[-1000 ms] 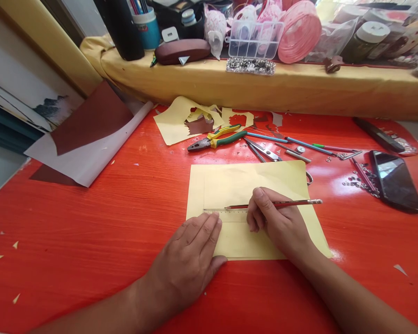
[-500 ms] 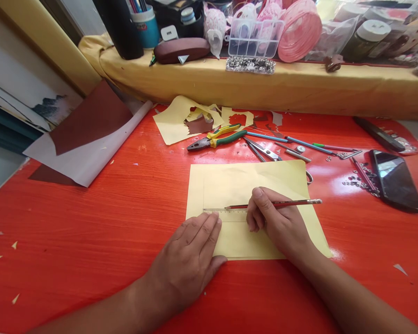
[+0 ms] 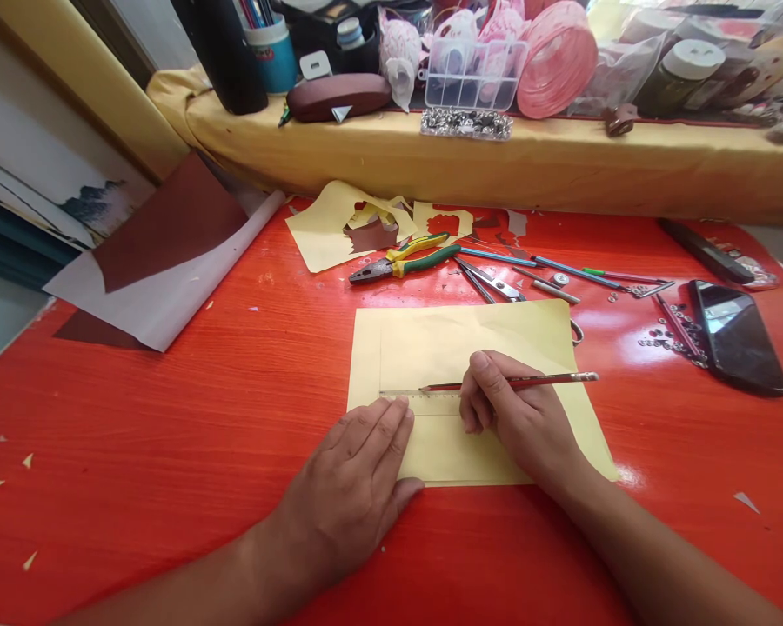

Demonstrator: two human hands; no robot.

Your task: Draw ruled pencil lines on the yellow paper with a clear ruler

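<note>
A sheet of yellow paper (image 3: 470, 339) lies on the red table, with thin pencil lines on it. Across it rests a clear ruler (image 3: 431, 406), partly covered by my hands. My left hand (image 3: 358, 474) lies flat over the ruler's left part and the paper's lower left edge, fingers stretched out side by side. My right hand (image 3: 512, 413) is closed round a dark red pencil (image 3: 558, 378), whose tip touches or hovers just over the ruler's upper edge; which of the two I cannot tell.
Behind the paper are pliers (image 3: 404, 258), scissors (image 3: 496, 283), pens and yellow paper scraps (image 3: 317, 230). A phone (image 3: 739, 337) lies at the right beside small metal rings. A brown sheet (image 3: 170, 226) curls at the left. Jars and boxes line the yellow-covered ledge (image 3: 365, 161).
The view has shifted very slightly. Both hands, the pencil and the ruler keep the same places on the paper.
</note>
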